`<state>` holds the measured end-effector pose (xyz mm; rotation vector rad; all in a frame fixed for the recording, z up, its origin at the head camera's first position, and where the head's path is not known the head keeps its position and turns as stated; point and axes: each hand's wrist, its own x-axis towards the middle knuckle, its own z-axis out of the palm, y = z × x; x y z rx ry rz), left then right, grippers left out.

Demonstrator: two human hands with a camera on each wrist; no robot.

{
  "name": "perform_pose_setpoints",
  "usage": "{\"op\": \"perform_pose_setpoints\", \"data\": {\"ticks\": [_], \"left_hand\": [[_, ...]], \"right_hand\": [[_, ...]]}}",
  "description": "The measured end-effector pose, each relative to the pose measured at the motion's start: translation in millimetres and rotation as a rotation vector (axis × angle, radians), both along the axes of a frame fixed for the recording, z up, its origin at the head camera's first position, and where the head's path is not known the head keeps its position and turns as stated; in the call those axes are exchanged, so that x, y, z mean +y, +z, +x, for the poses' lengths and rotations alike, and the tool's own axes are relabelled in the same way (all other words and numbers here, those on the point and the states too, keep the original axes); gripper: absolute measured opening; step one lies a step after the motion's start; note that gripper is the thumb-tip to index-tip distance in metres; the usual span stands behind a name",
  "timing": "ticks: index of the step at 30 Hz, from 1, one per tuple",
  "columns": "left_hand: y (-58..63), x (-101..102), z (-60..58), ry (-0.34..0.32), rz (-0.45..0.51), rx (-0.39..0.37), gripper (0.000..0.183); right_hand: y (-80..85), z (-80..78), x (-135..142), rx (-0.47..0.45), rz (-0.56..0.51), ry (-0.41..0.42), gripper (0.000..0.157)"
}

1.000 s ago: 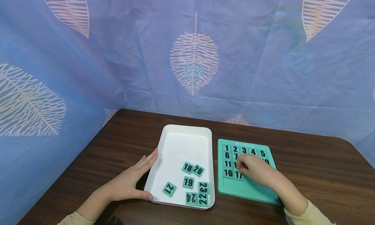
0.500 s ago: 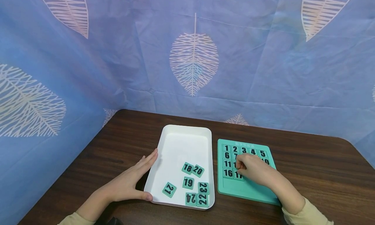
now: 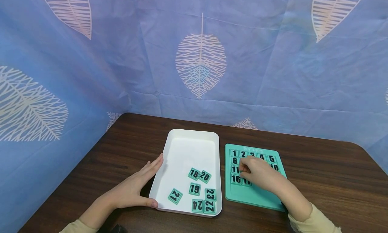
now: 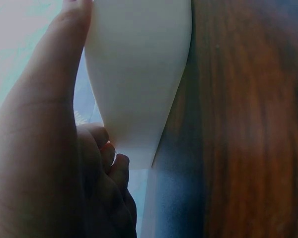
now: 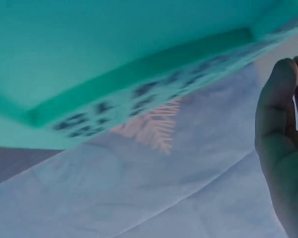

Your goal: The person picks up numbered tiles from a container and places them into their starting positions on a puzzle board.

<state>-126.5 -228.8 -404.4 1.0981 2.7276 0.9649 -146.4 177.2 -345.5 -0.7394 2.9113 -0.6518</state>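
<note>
My left hand (image 3: 133, 189) rests along the left side of the white tray (image 3: 194, 134), fingers straight, thumb at the near left corner. In the left wrist view, its fingers touch the tray's outer wall (image 4: 139, 64). Several green number tiles lie loose inside, among them tile 21 (image 3: 175, 196), tile 19 (image 3: 194, 189) and tile 20 (image 3: 204, 176). My right hand (image 3: 263, 174) hovers over the green number board (image 3: 242, 194), fingers loosely bent. Thumb and finger come close in the right wrist view, with nothing seen between them. The hand hides some middle tiles; 16 (image 3: 236, 178) and 17 start the fourth row.
Both the tray and the board lie on a dark wooden table (image 3: 327, 179). A blue cloth with leaf prints (image 3: 242, 58) hangs behind and to the left. At the bottom edge, a small black object (image 3: 119, 229) sits near the left forearm.
My right hand has shifted slightly left and lifted from around tile 17, its thumb and finger now a little apart. The left hand, the tray and its tiles have stayed put.
</note>
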Motion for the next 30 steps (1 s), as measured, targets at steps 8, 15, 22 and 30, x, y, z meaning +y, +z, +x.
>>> {"op": "perform_pose_setpoints", "data": {"ticks": [8,15,22,30], "left_hand": [[-0.6,-0.6,0.3,-0.004,0.011,0.002,0.116],[-1.1,0.8,-0.2,-0.021,0.015,0.022,0.115],[-2.1,0.9,-1.0,-0.025,0.036,0.034,0.115],[-0.5,0.1,-0.2,-0.005,0.026,0.017,0.114]], "right_hand": [[14.1,-2.8,-46.1,0.078,-0.057,0.041,0.011],[13.1,-6.6,-87.1,0.098,-0.025,0.186,0.018],[3.8,-7.8,-112.9,0.028,0.079,0.210,0.030],[-2.7,-9.9,-123.6,0.030,0.143,0.248,0.024]]}}
